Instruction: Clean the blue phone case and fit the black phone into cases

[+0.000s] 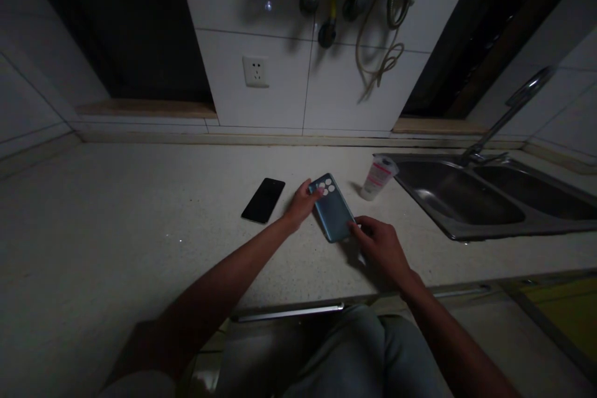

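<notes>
A blue-green phone (333,210) lies back up on the pale countertop (140,211), its round camera lenses at the far end. My left hand (302,204) grips its far left corner with curled fingers. My right hand (380,247) pinches its near right corner. A second phone (263,199), black and screen up, lies flat just left of my left hand, untouched.
A white tube with pink print (377,177) stands on its cap right of the phones. A steel double sink (489,196) with a tap (508,113) fills the right. A wall socket (255,71) and hanging hoses (387,18) are on the tiled wall behind.
</notes>
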Tool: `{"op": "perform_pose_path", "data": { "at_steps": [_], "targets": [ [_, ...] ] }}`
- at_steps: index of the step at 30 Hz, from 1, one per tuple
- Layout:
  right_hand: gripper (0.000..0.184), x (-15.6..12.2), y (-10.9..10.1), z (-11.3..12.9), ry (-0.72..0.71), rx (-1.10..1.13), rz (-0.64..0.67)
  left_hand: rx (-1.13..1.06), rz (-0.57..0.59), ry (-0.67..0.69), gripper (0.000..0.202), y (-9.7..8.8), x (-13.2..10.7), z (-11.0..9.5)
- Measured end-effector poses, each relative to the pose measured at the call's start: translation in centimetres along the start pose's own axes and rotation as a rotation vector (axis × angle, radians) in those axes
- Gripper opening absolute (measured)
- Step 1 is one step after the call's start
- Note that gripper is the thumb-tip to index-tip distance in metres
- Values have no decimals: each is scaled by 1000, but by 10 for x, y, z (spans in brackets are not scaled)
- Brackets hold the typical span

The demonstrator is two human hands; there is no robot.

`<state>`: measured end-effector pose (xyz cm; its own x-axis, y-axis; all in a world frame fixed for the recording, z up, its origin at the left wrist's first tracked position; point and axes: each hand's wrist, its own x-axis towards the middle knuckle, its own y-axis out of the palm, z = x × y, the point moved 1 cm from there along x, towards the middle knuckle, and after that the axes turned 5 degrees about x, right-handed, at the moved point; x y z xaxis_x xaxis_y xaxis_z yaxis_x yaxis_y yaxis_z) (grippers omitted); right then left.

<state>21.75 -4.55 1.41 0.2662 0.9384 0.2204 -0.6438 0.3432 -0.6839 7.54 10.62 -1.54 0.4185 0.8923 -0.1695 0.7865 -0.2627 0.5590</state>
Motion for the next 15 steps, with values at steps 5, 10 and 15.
{"op": "perform_pose_path", "data": {
  "at_steps": [5,10,15],
  "targets": [
    [35,8,-2,-7,26,-187,164,340,-133,266,59,-15,8,2],
    [27,6,6,-6,-7,-273,161,627,-58,391,55,-15,0,-2],
    [29,8,6,-3,11,-212,181,738,82,453,39,-11,-8,-4]
  ]
}}
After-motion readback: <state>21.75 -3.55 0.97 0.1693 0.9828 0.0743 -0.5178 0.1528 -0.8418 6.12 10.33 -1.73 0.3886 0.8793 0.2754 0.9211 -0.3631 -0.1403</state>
